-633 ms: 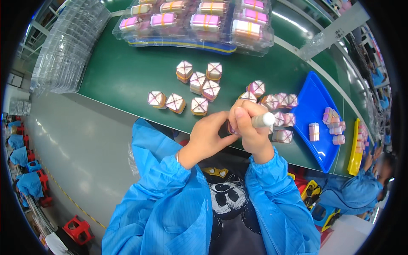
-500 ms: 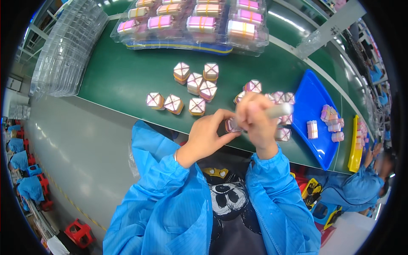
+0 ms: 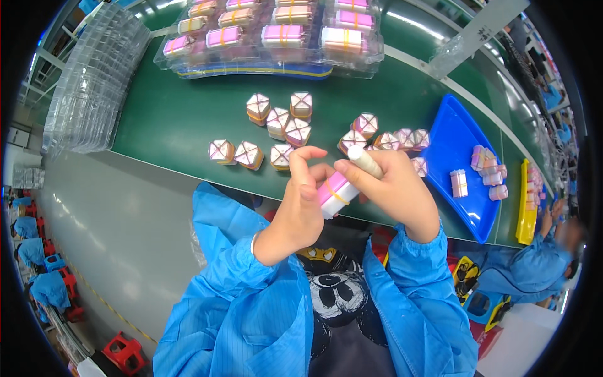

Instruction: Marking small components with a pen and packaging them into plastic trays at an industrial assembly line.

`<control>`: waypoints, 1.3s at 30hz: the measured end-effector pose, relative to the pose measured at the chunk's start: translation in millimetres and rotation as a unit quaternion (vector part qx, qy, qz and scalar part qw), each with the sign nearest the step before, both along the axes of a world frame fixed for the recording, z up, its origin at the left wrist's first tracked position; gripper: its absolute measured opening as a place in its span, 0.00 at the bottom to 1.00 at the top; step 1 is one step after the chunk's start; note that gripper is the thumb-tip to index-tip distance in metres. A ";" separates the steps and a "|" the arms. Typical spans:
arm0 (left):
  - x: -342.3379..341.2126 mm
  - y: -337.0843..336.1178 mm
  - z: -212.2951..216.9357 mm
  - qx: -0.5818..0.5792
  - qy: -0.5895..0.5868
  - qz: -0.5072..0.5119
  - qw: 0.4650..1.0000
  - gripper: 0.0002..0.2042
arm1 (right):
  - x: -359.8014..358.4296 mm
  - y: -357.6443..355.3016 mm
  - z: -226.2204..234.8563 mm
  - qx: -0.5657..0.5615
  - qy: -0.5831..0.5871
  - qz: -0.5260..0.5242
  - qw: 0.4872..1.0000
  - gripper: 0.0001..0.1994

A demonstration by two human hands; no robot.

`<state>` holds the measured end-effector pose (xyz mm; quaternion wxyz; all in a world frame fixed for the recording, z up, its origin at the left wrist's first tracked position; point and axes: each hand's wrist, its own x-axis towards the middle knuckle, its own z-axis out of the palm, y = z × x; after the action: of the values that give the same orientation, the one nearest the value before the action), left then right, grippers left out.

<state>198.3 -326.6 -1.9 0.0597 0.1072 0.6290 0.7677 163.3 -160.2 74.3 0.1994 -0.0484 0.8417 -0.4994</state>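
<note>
A pink-and-white block-shaped bundle (image 3: 336, 193) with a yellow rubber band is tilted between my hands, above the table's near edge. My left hand (image 3: 292, 212) holds it at its left side, the index finger lifted and bent over it. In my right hand (image 3: 405, 193) is a thick white marker-like stick (image 3: 365, 161), its blunt end pointing up and left. The right thumb lies at the bundle's upper edge; the other right fingers are partly hidden. Similar bundles (image 3: 277, 122) stand on end beyond my left hand, crossed lines on their tops. More bundles (image 3: 365, 124) stand beyond my right hand.
A clear plastic tray (image 3: 270, 61) of banded bundles lies at the back of the green table (image 3: 182, 113). Stacked clear trays (image 3: 88, 81) rise at the left. On the right are a blue tray (image 3: 461, 125), a yellow tray (image 3: 526, 204) and a co-worker's blue sleeve (image 3: 534, 264).
The bundle has been lifted from the table edge and tipped, so its long pink side shows. My right hand has lowered and turned, the stick now pointing up-left.
</note>
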 end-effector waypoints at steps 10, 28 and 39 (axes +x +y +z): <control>-50.9 -63.0 32.2 -0.417 0.251 0.238 0.840 0.09 | 8.7 36.5 -25.1 -0.019 0.173 0.033 0.984 0.13; -92.5 -69.2 28.9 -0.572 0.336 0.022 0.748 0.20 | 13.1 9.1 -23.9 0.203 0.291 0.021 0.935 0.21; -34.0 -32.9 50.0 -0.466 0.354 0.019 0.811 0.19 | 11.7 16.9 -6.9 -0.354 0.238 -0.115 0.897 0.09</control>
<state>164.3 -359.6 48.0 -0.1389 0.3183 0.8909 0.2927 174.9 -143.3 67.5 -0.0960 -0.1362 0.6310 -0.7577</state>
